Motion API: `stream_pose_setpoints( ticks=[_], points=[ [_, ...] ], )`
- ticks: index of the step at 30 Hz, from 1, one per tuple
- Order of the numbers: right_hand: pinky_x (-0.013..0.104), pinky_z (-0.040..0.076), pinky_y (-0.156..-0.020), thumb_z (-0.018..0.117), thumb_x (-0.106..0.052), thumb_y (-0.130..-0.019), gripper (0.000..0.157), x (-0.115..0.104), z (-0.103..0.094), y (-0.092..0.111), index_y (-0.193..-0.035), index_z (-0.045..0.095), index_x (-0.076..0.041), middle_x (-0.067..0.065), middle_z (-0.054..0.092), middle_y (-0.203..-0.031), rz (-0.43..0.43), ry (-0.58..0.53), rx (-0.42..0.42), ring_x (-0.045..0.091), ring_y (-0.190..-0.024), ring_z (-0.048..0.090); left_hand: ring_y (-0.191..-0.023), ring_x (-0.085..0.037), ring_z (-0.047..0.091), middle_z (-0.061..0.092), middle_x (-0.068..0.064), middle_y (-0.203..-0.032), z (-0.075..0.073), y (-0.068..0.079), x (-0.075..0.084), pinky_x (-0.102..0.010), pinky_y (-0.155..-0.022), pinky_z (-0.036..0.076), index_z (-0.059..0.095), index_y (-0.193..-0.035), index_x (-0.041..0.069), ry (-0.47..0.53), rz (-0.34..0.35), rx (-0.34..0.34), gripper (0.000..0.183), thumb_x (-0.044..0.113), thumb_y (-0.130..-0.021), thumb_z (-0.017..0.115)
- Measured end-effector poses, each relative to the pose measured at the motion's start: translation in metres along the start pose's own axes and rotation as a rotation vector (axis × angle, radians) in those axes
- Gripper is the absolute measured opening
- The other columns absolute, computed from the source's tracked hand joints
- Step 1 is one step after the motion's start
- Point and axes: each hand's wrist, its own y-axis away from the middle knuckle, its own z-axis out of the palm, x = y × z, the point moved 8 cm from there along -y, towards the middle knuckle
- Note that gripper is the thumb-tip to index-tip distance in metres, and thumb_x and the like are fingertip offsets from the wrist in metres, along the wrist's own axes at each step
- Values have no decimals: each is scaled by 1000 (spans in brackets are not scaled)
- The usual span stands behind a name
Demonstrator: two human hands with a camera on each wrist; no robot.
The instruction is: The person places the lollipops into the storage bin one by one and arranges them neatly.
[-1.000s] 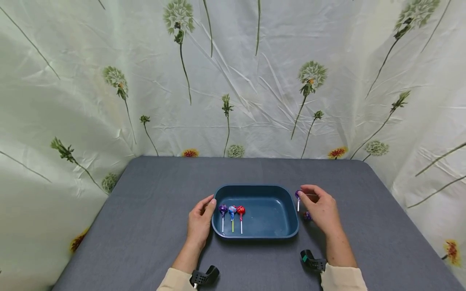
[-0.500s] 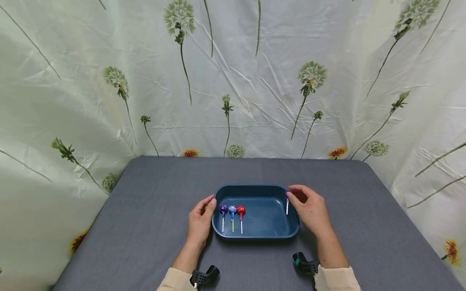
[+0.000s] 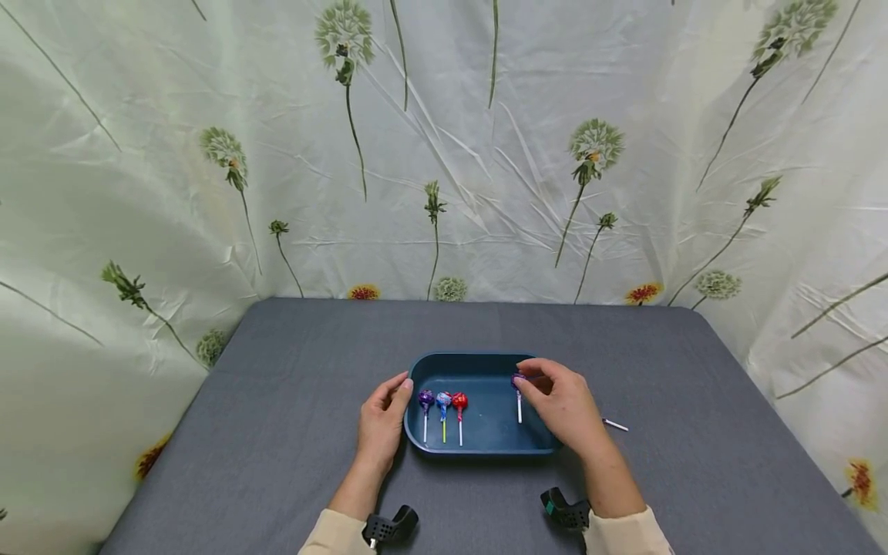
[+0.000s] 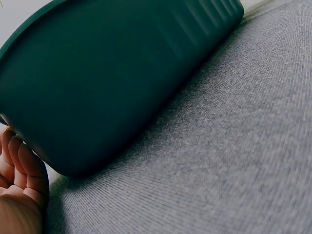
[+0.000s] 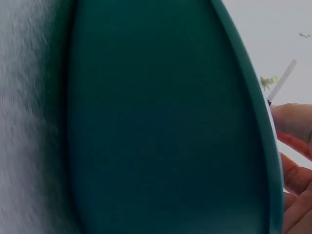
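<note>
A dark blue rectangular tray (image 3: 486,449) sits on the grey cloth. Inside it, along the left side, a purple-wrapped lollipop (image 3: 426,400), a blue one with a yellow-green stick (image 3: 444,401) and a red one (image 3: 460,401) lie side by side, sticks toward me. My left hand (image 3: 380,420) grips the tray's left end, thumb at the rim and fingers against the outer wall. Over the tray's right half, my right hand (image 3: 565,405) pinches another purple lollipop (image 3: 519,402) by its head, white stick pointing toward me. In the right wrist view the tray wall hides that lollipop's head.
Right of the tray, partly behind my right hand, another lollipop's white stick (image 3: 616,425) shows on the cloth. The grey table (image 3: 333,339) ends at a flower-printed curtain (image 3: 513,169) at the back and sides. A black wrist device (image 3: 391,526) sits on each forearm.
My right hand has carried the purple lollipop leftward from beside the tray over its right half. The lollipop on the cloth now shows its stick. My left hand and the tray have stayed put.
</note>
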Motion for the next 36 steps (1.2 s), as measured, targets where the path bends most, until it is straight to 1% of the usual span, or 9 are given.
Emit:
stream_pose_setpoints(
  ticks=[6,12,16,19,24,29,36],
  points=[
    [37,61,-79,74,-21,-95,25,-12,18,-2,-119,73,-14,3,75,-110,-2,34,-72,15,-90,69,-96,-16,58,69,-10,-107,-1,0,-1,-18,-80,48,71,-128,11,1,-2,1,38,35,-100,67],
    [35,60,-75,77,-21,-92,24,-17,38,-6,-115,74,-16,0,74,-109,16,67,-165,16,-91,69,-94,-15,57,68,-6,-101,-1,-1,-4,-19,-79,48,72,-127,10,6,-8,5,36,34,-99,68],
    [36,61,-78,77,-18,-92,20,-19,50,-10,-111,74,-15,-1,74,-106,-15,81,-236,17,-93,70,-94,-15,57,68,-5,-100,0,-1,-5,-18,-79,48,72,-126,10,11,-13,3,36,33,-99,69],
    [37,61,-80,76,-16,-92,18,-20,57,-13,-110,74,-15,-1,74,-105,-43,99,-273,16,-93,71,-95,-16,57,68,-7,-102,0,0,-5,-18,-79,48,72,-127,11,5,-16,0,38,35,-99,69],
    [38,60,-81,76,-16,-92,17,-20,65,-17,-109,74,-14,0,75,-107,-56,106,-289,15,-93,70,-96,-17,57,69,-9,-105,1,0,-5,-19,-80,48,71,-128,12,-4,-13,-1,39,38,-99,68],
    [39,60,-83,75,-15,-93,16,-14,72,-17,-109,74,-14,2,74,-109,-33,103,-286,15,-92,70,-96,-17,57,69,-7,-104,1,0,-4,-18,-80,48,71,-128,12,-2,-14,-8,39,38,-98,68],
    [39,60,-83,76,-16,-93,16,-11,76,-19,-109,74,-14,3,74,-108,-22,112,-270,14,-89,69,-93,-14,58,69,-3,-100,0,-2,-1,-18,-79,47,72,-126,11,19,3,-3,35,32,-99,69]
  ],
)
